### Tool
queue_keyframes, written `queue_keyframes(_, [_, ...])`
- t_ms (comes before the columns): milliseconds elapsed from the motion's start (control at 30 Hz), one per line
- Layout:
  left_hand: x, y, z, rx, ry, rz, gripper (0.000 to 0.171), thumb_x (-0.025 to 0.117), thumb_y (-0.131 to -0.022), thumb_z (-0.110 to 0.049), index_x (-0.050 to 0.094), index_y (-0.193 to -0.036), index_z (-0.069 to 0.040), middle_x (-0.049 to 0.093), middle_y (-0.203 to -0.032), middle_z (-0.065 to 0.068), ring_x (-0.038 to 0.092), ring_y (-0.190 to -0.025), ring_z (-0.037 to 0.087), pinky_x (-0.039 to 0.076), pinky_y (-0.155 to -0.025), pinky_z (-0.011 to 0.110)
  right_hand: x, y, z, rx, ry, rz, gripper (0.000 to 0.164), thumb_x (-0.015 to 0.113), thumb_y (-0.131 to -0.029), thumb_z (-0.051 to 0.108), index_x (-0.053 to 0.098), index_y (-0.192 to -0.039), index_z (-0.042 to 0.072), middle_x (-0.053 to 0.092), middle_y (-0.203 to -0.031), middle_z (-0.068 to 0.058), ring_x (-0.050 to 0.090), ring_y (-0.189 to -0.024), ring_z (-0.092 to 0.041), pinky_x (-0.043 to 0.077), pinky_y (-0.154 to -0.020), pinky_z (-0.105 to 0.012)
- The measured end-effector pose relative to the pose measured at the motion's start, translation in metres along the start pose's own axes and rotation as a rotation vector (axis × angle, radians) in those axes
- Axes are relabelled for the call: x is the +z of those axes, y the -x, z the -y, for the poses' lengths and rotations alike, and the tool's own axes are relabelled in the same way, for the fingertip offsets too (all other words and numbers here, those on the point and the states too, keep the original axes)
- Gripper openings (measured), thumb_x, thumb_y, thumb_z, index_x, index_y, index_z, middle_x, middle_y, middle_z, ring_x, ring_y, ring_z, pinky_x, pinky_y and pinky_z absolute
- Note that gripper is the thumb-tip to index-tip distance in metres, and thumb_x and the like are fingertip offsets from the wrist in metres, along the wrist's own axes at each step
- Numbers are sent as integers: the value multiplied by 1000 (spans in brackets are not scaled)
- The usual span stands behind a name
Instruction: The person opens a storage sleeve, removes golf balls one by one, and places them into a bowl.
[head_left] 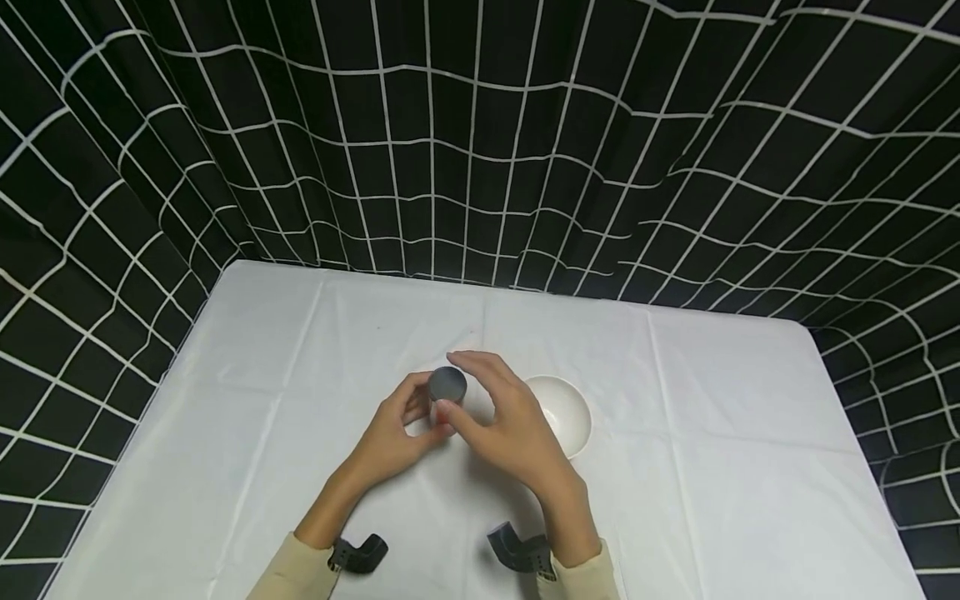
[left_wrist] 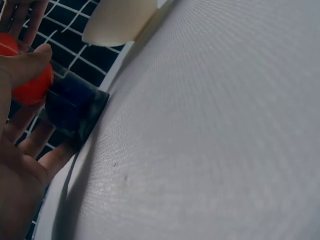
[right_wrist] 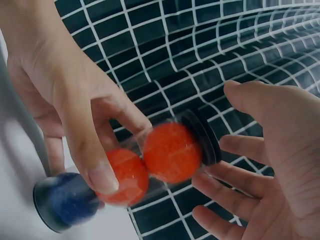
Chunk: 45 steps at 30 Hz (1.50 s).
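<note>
A clear tube of balls with a dark lid [head_left: 447,385] stands upright on the white table. My left hand [head_left: 392,435] grips the tube around its middle, the thumb lying across the front. Through the clear wall, the right wrist view shows one orange ball [right_wrist: 172,151] under the lid, a second orange ball [right_wrist: 131,172] below it and a blue ball [right_wrist: 74,199] at the bottom. My right hand [head_left: 517,421] is beside the lid, thumb and fingers spread around it, fingertips right at its edge. The left wrist view shows the tube's base [left_wrist: 95,112] close to the tabletop.
Just right of my right hand is a white bowl [head_left: 570,417], partly hidden behind that hand. A white cloth [head_left: 735,467] covers the table. Black curtains with a white grid [head_left: 450,150] rise behind the table and along both sides.
</note>
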<state>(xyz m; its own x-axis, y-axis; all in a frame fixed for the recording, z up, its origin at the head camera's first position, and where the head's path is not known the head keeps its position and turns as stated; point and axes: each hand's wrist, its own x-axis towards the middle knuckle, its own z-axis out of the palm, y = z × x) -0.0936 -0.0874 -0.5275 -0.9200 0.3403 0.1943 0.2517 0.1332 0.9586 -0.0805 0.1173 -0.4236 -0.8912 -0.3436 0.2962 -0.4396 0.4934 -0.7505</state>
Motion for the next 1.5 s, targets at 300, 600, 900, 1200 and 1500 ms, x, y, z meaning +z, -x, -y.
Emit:
queue_keyframes(300, [0, 1, -1, 40, -52, 29, 59, 79, -95, -8, 55, -147, -16, 64, -146, 9, 65, -136, 29, 52, -115, 33, 3, 0, 4, -47, 35, -14, 56, 83, -93, 30, 64, -143, 14, 65, -138, 1, 65, -131, -15, 53, -114, -39])
queue_keyframes(600, [-1, 0, -11, 75, -252, 10, 59, 85, -91, -20, 60, -145, -27, 68, -140, -3, 65, -133, 19, 52, -115, 46, -7, 4, 3, 10, 112, -31, 42, 85, -92, 30, 74, -128, 12, 69, -121, 2, 70, -109, -13, 60, -95, -37])
queue_keyframes(900, [-20, 5, -26, 108, -448, -32, 59, 88, -89, -30, 65, -143, -31, 68, -133, -8, 67, -125, 13, 57, -108, 41, -11, 6, 1, 34, 97, 12, 44, 87, -90, 27, 75, -129, 12, 69, -114, 1, 71, -103, -14, 64, -89, -33])
queue_keyframes(1200, [-31, 2, -39, 152, -563, -39, 57, 91, -85, -28, 71, -138, -27, 70, -128, -5, 67, -122, 17, 58, -104, 43, -14, 2, -3, 34, -10, 33, 44, 91, -83, 14, 77, -124, 6, 72, -108, -4, 75, -100, -18, 65, -84, -27])
queue_keyframes(1500, [-41, 3, -44, 126, -587, 9, 53, 87, -89, -30, 70, -139, -32, 70, -133, -9, 66, -126, 14, 58, -105, 42, -10, -1, -7, 73, -71, 45, 39, 94, -79, 12, 81, -115, 7, 76, -100, 0, 76, -95, -16, 64, -84, -23])
